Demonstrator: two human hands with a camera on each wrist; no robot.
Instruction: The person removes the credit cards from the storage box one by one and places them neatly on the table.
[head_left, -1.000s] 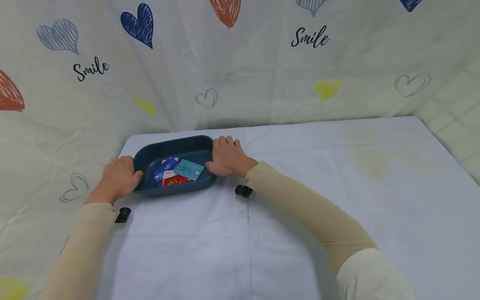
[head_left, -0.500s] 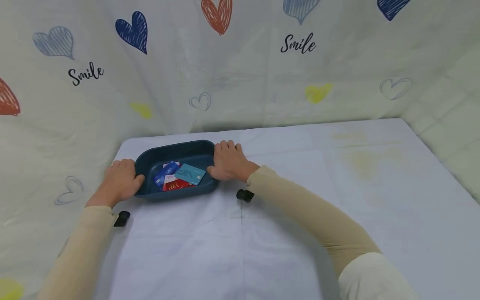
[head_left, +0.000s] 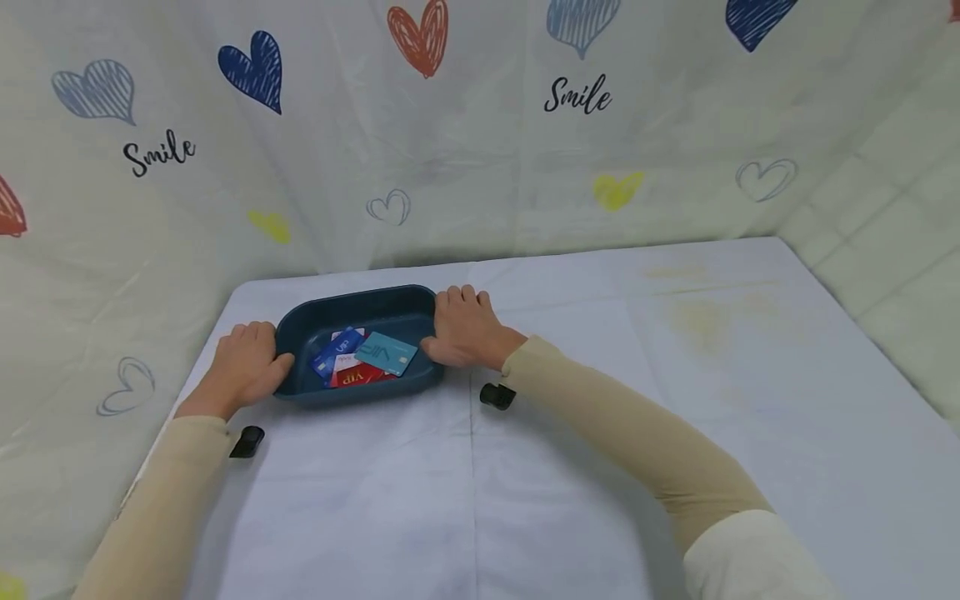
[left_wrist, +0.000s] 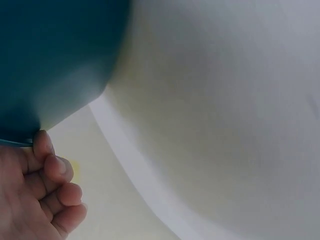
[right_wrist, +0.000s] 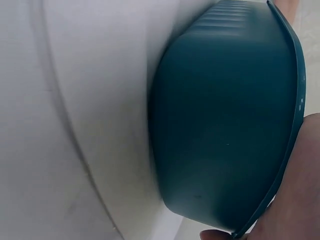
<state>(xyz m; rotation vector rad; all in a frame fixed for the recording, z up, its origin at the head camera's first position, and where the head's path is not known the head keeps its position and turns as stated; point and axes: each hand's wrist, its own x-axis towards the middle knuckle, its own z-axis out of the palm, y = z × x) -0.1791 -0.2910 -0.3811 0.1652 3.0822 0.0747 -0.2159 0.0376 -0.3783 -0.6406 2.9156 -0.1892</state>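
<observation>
A dark teal plastic basin [head_left: 360, 395] with rounded corners is at the far left part of the table. Several cards lie in it: a teal card [head_left: 386, 353] on top, a blue card [head_left: 333, 354] and a red VIP card [head_left: 360, 372] partly under it. My left hand [head_left: 243, 367] grips the basin's left end, thumb over the rim; in the left wrist view its fingers [left_wrist: 59, 167] curl beneath the rim. At the opposite end my right hand [head_left: 468, 329] holds the rim, thumb inside. The right wrist view shows the basin's outer wall [right_wrist: 225, 120] close over the cloth.
A white cloth [head_left: 570, 467] covers the table, with faint yellowish stains at the back right. Behind it hangs a pale backdrop [head_left: 480, 133] printed with hearts and "Smile". A small black device [head_left: 497, 396] sits at the right wrist, and another black device [head_left: 247, 442] at the left.
The head view has shifted, so the backdrop and table edge sit further left. Against the table, the basin has moved rightward, with both hands still gripping its ends.
</observation>
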